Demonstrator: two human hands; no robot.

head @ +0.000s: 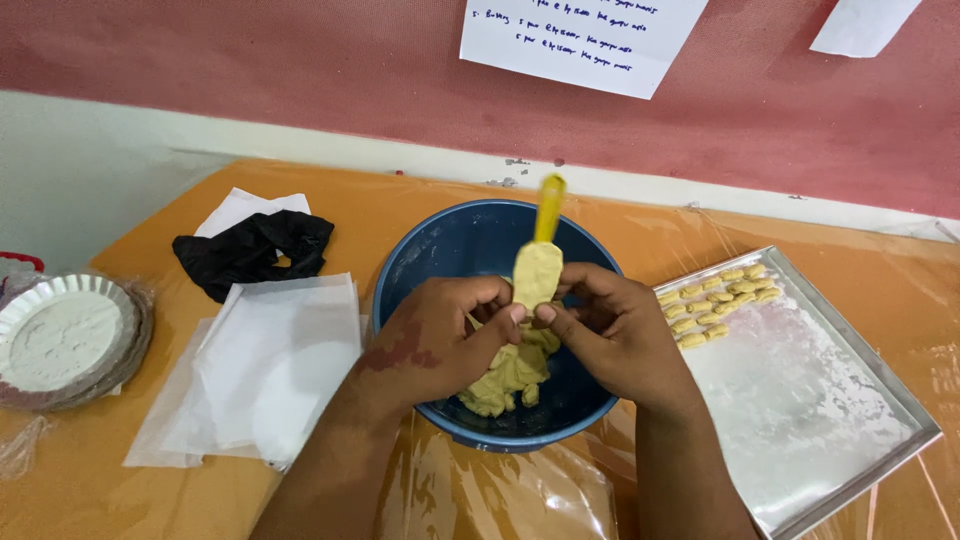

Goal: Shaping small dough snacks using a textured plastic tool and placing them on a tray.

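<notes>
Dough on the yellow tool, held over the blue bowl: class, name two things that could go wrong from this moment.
1. The flattened dough clings to the yellow tool, pinched only by fingertips of the left hand and right hand; it might tear or drop into the blue bowl.
2. The metal tray lies close to the right forearm; a nudge could disturb the shaped pieces.

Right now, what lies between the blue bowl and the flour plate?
White paper sheets on the orange table, seen in the head view; a black cloth lies behind them.
</notes>
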